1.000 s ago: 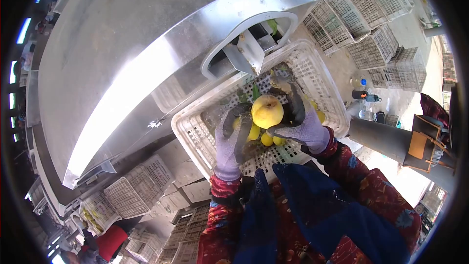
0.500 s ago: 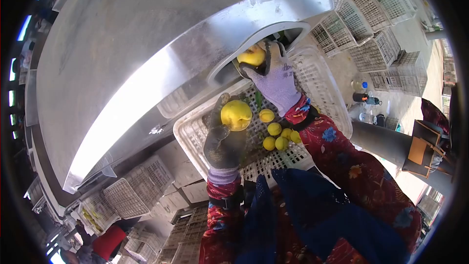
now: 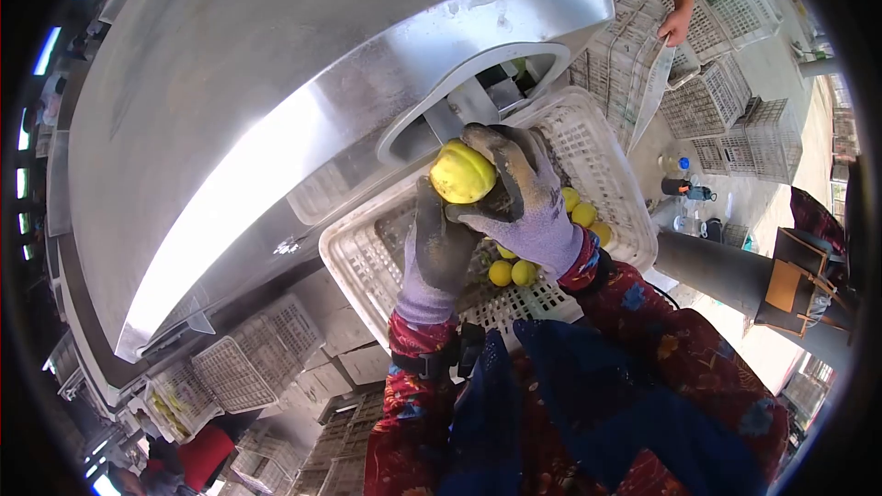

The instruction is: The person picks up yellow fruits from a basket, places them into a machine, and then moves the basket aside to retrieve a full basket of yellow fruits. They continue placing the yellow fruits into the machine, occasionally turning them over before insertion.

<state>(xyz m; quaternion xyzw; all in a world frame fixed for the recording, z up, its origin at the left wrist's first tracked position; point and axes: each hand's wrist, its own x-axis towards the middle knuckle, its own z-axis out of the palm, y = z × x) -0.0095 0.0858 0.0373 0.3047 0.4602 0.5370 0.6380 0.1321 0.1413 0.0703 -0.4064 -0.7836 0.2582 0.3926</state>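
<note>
A round yellow fruit (image 3: 462,172) is held up between both my gloved hands, just below the oval opening (image 3: 478,83) of a steel machine. My right hand (image 3: 524,207) curls its dark-tipped fingers over the fruit from the right. From below, my left hand (image 3: 436,253) reaches up with its fingers against the fruit's underside. Under both hands stands a white plastic crate (image 3: 611,161) with several small yellow fruits (image 3: 512,272) on its floor and more at its right side (image 3: 581,211).
The big curved steel machine body (image 3: 276,83) fills the upper left. Another person's hand (image 3: 678,28) holds a white crate at the upper right, beside stacked empty crates (image 3: 726,101). Bottles (image 3: 684,186) stand on the ground, a grey pipe (image 3: 717,266) lies right, and more crates (image 3: 239,367) sit lower left.
My right hand has come back from the machine opening, leaving its fruit there, and closed on the fruit my left hand held, which rose slightly. Another person's hand appeared at top right.
</note>
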